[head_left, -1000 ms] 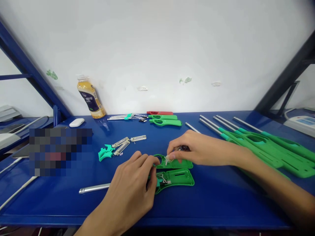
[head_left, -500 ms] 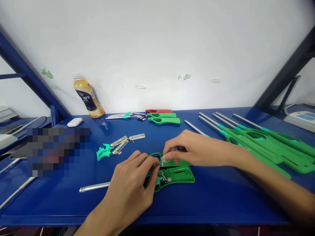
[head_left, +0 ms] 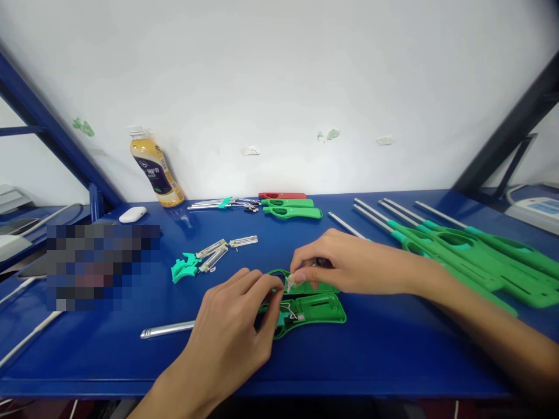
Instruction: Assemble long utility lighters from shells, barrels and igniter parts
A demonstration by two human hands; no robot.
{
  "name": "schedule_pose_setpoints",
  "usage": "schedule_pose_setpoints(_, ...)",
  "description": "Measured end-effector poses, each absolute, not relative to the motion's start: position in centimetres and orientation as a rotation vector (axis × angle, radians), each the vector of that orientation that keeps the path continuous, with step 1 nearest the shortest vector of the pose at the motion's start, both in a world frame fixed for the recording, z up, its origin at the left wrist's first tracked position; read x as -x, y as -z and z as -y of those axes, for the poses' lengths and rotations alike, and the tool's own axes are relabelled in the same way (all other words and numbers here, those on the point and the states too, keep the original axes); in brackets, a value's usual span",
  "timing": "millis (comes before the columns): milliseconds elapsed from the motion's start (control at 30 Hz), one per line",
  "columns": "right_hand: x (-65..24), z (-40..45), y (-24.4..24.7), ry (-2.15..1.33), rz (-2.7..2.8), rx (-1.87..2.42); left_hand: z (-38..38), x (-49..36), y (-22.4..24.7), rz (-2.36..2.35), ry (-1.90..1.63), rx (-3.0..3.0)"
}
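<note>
A green long-necked lighter (head_left: 321,308) lies opened on the blue table, its inner wires showing and its metal tube (head_left: 168,329) pointing left. My left hand (head_left: 238,317) rests over its middle, thumb and forefinger closed together; what they pinch is hidden. Behind it lies the other green housing half (head_left: 321,287), partly covered by my right hand (head_left: 325,262). The right fingertips pinch a small whitish piece (head_left: 291,281), too small to name. Something dark (head_left: 322,262) is tucked under the curled fingers of that hand. The two hands' fingertips are close together.
Teal triggers (head_left: 185,267) and clear gas tanks (head_left: 213,256) lie left of centre. Green and red housings (head_left: 292,212) and metal tubes with wires (head_left: 213,203) sit at the back. Several whole green lighters (head_left: 476,250) lie right. A bottle (head_left: 157,169) and white earphone case (head_left: 133,215) stand left.
Hardly anything differs: the whole view has shifted slightly, and both hands keep their closed grips over the opened lighter.
</note>
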State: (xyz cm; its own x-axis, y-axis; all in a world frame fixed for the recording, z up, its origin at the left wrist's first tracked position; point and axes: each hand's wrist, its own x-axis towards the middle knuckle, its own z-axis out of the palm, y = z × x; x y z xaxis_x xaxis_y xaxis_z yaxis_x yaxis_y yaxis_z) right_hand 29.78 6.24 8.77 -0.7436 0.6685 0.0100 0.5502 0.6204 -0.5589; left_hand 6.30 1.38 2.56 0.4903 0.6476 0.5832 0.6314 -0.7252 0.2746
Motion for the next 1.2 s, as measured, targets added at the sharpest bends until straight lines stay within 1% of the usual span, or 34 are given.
schedule_pose_setpoints(700, -29.57, -6.08, -8.51, -0.810, 2.631, 0.955, -1.39, -6.25, -2.00, -1.118, -1.105, -2.787)
schedule_pose_setpoints(1000, -29.57, -6.15, -8.51, -0.879, 2.616, 0.973, -1.41, -6.23, -1.92, -1.114, -1.111, -2.777)
schedule_pose_setpoints(1200, -29.87, -6.27, -9.12, -0.806, 2.627, 1.076, -1.29, -6.34, -1.85, -1.160, -1.077, -2.732)
